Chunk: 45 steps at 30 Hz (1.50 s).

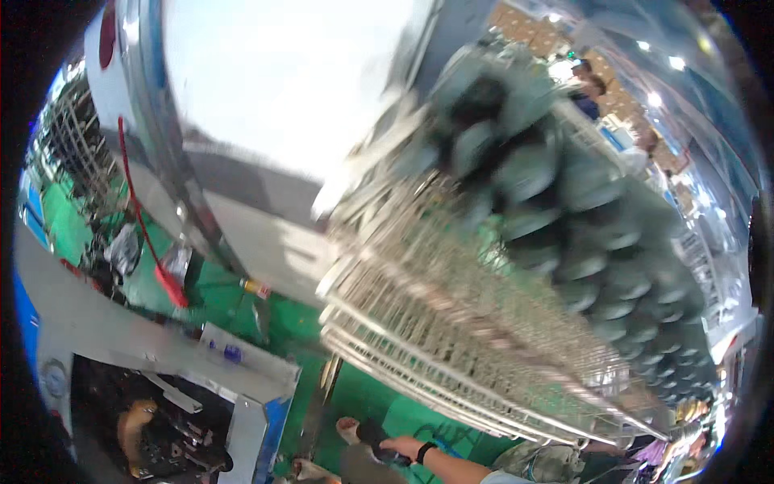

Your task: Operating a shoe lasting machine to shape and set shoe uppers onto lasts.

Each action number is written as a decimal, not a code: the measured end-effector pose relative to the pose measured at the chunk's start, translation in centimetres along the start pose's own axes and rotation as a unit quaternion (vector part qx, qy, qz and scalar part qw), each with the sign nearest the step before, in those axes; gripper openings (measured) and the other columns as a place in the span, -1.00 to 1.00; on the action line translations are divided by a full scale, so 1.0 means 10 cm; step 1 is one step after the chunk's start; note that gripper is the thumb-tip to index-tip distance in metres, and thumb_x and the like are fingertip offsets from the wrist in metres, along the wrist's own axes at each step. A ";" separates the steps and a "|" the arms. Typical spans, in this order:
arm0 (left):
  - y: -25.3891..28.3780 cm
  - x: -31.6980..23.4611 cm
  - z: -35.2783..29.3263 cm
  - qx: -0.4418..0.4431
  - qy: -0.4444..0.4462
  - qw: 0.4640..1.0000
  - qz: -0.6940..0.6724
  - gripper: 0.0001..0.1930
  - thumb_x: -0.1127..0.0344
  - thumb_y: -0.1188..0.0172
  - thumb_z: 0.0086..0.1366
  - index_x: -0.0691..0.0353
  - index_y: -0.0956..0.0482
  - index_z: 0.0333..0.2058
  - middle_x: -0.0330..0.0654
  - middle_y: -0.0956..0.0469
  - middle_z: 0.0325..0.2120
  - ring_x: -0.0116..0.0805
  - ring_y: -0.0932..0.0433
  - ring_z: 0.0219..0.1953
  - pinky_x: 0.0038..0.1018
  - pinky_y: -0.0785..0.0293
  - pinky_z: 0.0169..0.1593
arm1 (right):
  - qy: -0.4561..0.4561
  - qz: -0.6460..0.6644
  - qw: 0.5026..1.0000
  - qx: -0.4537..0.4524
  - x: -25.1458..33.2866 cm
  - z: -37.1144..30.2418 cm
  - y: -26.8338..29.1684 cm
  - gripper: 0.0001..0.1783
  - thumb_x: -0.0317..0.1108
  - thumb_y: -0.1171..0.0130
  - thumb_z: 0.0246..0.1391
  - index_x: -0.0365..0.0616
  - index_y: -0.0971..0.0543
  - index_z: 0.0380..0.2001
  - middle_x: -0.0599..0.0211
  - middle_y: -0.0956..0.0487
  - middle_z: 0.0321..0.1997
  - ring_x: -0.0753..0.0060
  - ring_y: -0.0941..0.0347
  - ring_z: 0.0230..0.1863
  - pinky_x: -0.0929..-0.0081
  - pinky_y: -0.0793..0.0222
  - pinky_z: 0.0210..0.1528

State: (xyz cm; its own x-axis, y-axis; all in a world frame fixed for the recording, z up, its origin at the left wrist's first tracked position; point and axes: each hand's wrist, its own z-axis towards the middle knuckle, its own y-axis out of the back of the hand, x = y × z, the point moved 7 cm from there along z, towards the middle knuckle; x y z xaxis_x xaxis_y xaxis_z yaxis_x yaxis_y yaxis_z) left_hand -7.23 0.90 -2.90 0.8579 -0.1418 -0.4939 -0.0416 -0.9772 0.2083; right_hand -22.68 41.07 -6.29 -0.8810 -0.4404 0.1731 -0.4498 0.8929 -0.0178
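green floor (pixel 363 395) below, right hand (pixel 401 447) grasping a dark object (pixel 372 436)

not one word or number legible for certain. on the green floor (pixel 359 395), dark, broad strokes (pixel 447 437) like large characters, too unclear to make out. on the grey band (pixel 242 214) below the white panel (pixel 274 81), close to the band's right edge, pale blocky patches (pixel 302 248), blurred; lettering or light, cannot tell which.
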 end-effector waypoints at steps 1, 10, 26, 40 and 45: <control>-0.33 -0.44 0.00 0.054 -0.128 0.989 -0.044 -0.46 0.05 -0.31 0.26 0.21 -0.49 0.12 -0.05 -0.51 0.06 -0.19 -0.49 0.08 -0.24 -0.45 0.15 | 0.080 -0.028 0.996 -0.021 0.03 -0.06 0.11 -0.31 0.30 -0.29 -0.07 -0.13 -0.67 -0.18 0.28 -0.59 -0.34 0.35 -0.42 -0.44 0.39 -0.33 -0.36; -0.23 -1.98 -1.15 -0.048 0.012 0.997 -0.063 -0.57 -0.04 -0.09 0.40 0.06 -0.57 0.09 -0.01 -0.58 -0.01 -0.17 -0.60 -0.04 -0.17 -0.56 -0.10 | 0.308 -0.294 0.899 0.107 0.98 -2.30 -0.02 -0.11 0.10 -0.23 0.12 0.03 -0.20 0.44 -0.12 -0.36 0.29 -0.17 -0.29 0.28 0.06 -0.12 0.36; 0.28 -2.85 -2.74 0.093 -0.215 0.945 -0.227 -0.44 -0.09 -0.06 0.37 0.21 -0.45 0.16 -0.13 -0.58 -0.22 -0.35 -0.40 -0.45 -0.49 -0.28 -0.43 | 0.771 -0.386 0.504 0.057 2.40 -4.67 -1.67 -0.11 -0.01 -0.26 0.16 0.07 -0.12 0.46 -0.18 -0.19 0.40 -0.22 -0.17 0.37 0.04 0.05 0.46; 1.65 -2.29 -3.42 -0.102 -0.260 0.792 -0.542 -0.34 -0.06 0.01 0.47 0.38 -0.26 0.29 0.00 -0.45 0.12 -0.11 -0.49 0.03 -0.24 -0.47 0.02 | 0.737 -0.111 0.647 0.160 2.32 -4.96 -3.55 0.11 -0.19 -0.22 0.04 -0.15 0.19 0.50 -0.20 -0.05 0.49 -0.03 -0.04 0.48 0.26 0.11 0.49; 1.82 -2.06 -3.23 -0.226 -0.203 0.875 -0.378 -0.27 -0.19 0.16 0.48 0.43 -0.25 0.27 0.19 -0.43 0.13 0.14 -0.52 0.01 -0.10 -0.45 -0.02 | 0.783 -0.191 0.591 0.002 2.30 -5.08 -3.59 0.23 0.12 -0.38 -0.05 0.06 0.15 0.51 -0.21 -0.20 0.33 -0.30 -0.27 0.20 0.00 -0.29 0.18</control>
State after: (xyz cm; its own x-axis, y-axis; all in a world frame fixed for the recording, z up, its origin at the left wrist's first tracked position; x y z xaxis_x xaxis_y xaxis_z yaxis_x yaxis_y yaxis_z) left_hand -9.10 -8.89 38.35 0.2975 0.3834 -0.8743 0.7437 -0.6673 -0.0396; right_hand -19.36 3.67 48.38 0.5011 0.0198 0.8652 -0.5743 0.7554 0.3154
